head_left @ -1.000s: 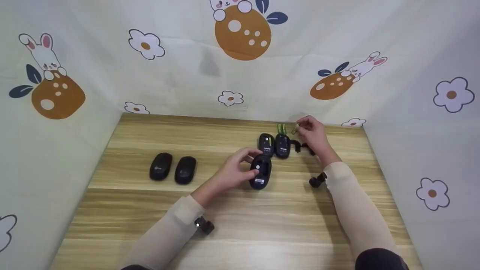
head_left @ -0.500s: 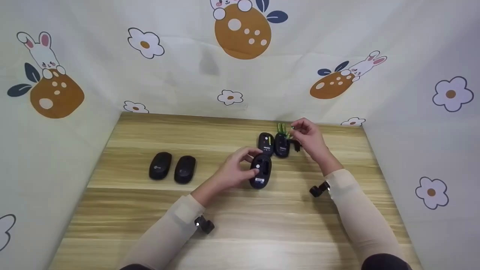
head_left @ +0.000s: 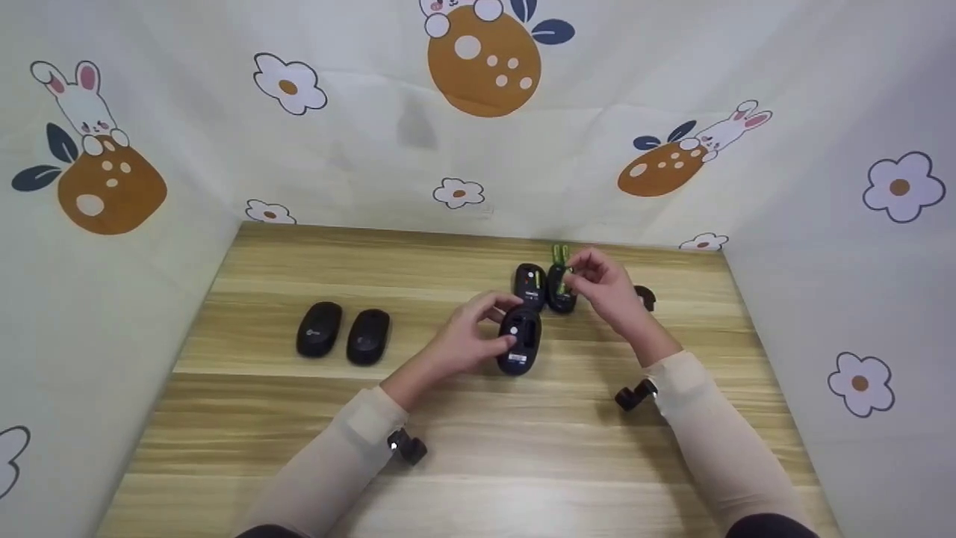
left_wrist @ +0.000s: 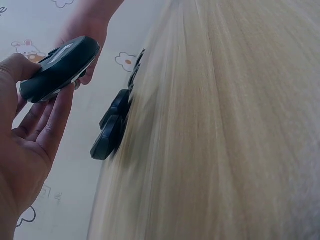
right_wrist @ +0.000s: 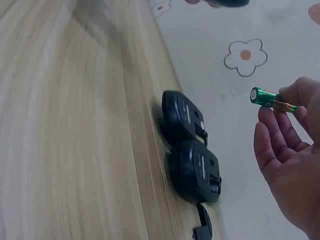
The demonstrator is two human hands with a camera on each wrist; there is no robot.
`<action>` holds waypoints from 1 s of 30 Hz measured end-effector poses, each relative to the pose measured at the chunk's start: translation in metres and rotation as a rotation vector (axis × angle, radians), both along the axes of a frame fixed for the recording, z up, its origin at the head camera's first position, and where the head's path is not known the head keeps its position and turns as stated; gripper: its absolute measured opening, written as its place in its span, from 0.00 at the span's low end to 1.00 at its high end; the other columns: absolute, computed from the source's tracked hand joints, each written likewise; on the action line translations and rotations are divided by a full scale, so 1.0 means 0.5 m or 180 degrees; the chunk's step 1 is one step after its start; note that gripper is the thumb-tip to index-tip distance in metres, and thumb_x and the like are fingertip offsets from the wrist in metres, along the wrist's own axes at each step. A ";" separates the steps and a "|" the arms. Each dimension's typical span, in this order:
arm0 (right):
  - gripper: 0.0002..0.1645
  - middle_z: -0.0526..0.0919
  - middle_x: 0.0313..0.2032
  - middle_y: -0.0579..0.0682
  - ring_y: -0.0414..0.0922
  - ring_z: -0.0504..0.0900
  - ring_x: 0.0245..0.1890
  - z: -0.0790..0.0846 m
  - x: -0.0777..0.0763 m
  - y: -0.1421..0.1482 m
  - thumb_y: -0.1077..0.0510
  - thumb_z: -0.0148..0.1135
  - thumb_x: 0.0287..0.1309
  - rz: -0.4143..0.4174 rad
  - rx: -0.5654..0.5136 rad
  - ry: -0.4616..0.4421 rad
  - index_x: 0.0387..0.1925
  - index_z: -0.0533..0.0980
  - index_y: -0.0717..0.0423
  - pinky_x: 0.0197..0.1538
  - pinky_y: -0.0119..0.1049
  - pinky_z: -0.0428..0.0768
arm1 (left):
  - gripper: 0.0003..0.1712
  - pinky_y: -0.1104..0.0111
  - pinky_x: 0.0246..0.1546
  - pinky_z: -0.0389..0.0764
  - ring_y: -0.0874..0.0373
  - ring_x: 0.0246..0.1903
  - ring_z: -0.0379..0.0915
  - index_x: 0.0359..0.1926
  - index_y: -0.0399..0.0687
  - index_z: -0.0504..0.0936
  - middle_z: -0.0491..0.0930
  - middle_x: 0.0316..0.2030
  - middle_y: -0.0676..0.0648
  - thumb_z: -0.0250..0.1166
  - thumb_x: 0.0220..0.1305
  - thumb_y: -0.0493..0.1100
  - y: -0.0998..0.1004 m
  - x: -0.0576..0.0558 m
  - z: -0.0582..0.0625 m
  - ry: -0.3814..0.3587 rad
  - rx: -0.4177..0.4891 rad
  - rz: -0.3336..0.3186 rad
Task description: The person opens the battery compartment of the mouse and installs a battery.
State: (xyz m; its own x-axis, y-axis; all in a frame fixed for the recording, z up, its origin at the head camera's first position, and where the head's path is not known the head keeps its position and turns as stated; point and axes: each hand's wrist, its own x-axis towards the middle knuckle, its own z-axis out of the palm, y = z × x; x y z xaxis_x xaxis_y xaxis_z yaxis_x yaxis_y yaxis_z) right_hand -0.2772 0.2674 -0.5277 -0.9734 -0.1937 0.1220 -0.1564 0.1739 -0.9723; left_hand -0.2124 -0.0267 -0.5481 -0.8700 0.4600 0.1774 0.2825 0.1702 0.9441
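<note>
My left hand (head_left: 470,338) grips a black computer mouse (head_left: 518,360) raised off the table, its underside up and the battery slot uncovered. Thumb and fingers clasp that mouse (left_wrist: 65,70) from both sides in the left wrist view. Between the thumb and fingers of my right hand (head_left: 606,290) is a small green battery (right_wrist: 266,98), pinched in the air. It overlaps one of two upturned mice on the table in the head view. Of these, the left mouse (head_left: 529,291) has a battery in its slot; the right mouse (right_wrist: 195,172) shows a bare slot.
Two black mice, a left one (head_left: 320,330) and a right one (head_left: 368,338), lie upright at the left. Green batteries (head_left: 561,252) rest by the back wall. A black battery cover (head_left: 645,298) lies right of my right hand. Patterned cloth (head_left: 358,149) encloses the table.
My right hand has moved left and toward me with the battery, from beyond the upturned mice to over the right one. The left hand and its mouse have stayed in place.
</note>
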 end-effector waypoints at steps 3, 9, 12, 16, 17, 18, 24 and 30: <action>0.13 0.84 0.37 0.52 0.44 0.83 0.36 0.007 0.011 -0.008 0.72 0.68 0.69 0.0096 -0.0060 0.0078 0.51 0.78 0.75 0.43 0.37 0.87 | 0.33 0.49 0.70 0.76 0.53 0.55 0.82 0.69 0.52 0.82 0.84 0.59 0.49 0.77 0.63 0.34 0.000 -0.001 -0.001 0.0027 0.0002 -0.0007; 0.16 0.84 0.36 0.51 0.42 0.82 0.36 0.024 0.039 -0.024 0.72 0.70 0.68 0.0195 -0.0085 0.0208 0.52 0.77 0.79 0.38 0.31 0.83 | 0.33 0.49 0.70 0.76 0.53 0.55 0.82 0.69 0.53 0.82 0.84 0.59 0.51 0.77 0.63 0.35 -0.001 -0.001 -0.001 0.0047 -0.0001 -0.0015; 0.14 0.84 0.35 0.51 0.43 0.82 0.36 0.038 0.057 -0.035 0.72 0.71 0.68 0.0272 -0.0116 0.0248 0.51 0.78 0.76 0.38 0.32 0.84 | 0.33 0.49 0.70 0.77 0.53 0.55 0.82 0.69 0.51 0.81 0.84 0.59 0.50 0.77 0.63 0.34 -0.001 -0.002 -0.002 0.0071 0.0022 -0.0026; 0.13 0.84 0.36 0.52 0.43 0.83 0.36 0.054 0.081 -0.049 0.71 0.72 0.68 0.0438 -0.0194 0.0283 0.51 0.80 0.72 0.39 0.33 0.85 | 0.34 0.50 0.70 0.77 0.52 0.55 0.82 0.70 0.49 0.81 0.84 0.60 0.48 0.77 0.64 0.33 -0.001 -0.003 -0.004 0.0100 0.0059 -0.0055; 0.13 0.84 0.37 0.53 0.44 0.84 0.37 0.057 0.085 -0.052 0.71 0.73 0.68 0.0488 -0.0206 0.0287 0.51 0.80 0.72 0.39 0.33 0.86 | 0.34 0.50 0.69 0.77 0.52 0.55 0.82 0.70 0.49 0.81 0.83 0.60 0.48 0.77 0.64 0.33 -0.001 -0.002 -0.004 0.0097 0.0065 -0.0061; 0.13 0.84 0.37 0.53 0.44 0.84 0.37 0.060 0.090 -0.055 0.71 0.73 0.68 0.0531 -0.0202 0.0297 0.51 0.80 0.71 0.40 0.33 0.86 | 0.34 0.50 0.69 0.77 0.52 0.55 0.82 0.70 0.48 0.81 0.83 0.60 0.48 0.77 0.64 0.33 -0.001 -0.002 -0.004 0.0097 0.0070 -0.0062; 0.12 0.85 0.41 0.59 0.46 0.87 0.40 0.065 0.106 -0.067 0.70 0.74 0.68 0.0743 -0.0097 0.0390 0.50 0.82 0.68 0.46 0.35 0.88 | 0.33 0.50 0.70 0.76 0.52 0.54 0.83 0.69 0.49 0.81 0.83 0.60 0.48 0.77 0.64 0.33 -0.001 -0.001 -0.003 0.0089 0.0096 -0.0059; 0.10 0.87 0.41 0.60 0.47 0.87 0.40 0.067 0.113 -0.074 0.67 0.74 0.69 0.0843 0.0210 0.0540 0.49 0.84 0.63 0.43 0.33 0.86 | 0.33 0.50 0.70 0.75 0.53 0.54 0.82 0.69 0.50 0.81 0.83 0.61 0.49 0.77 0.64 0.33 -0.002 -0.001 -0.003 0.0083 0.0125 -0.0066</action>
State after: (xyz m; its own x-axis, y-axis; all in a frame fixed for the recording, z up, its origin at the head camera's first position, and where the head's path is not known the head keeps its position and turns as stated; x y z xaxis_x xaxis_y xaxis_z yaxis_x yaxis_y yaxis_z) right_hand -0.2205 0.2302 -0.4945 -0.8550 -0.4506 0.2568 -0.3635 0.1674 -0.9164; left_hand -0.2129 -0.0279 -0.5496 -0.8551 0.4703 0.2183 0.3103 0.1268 0.9422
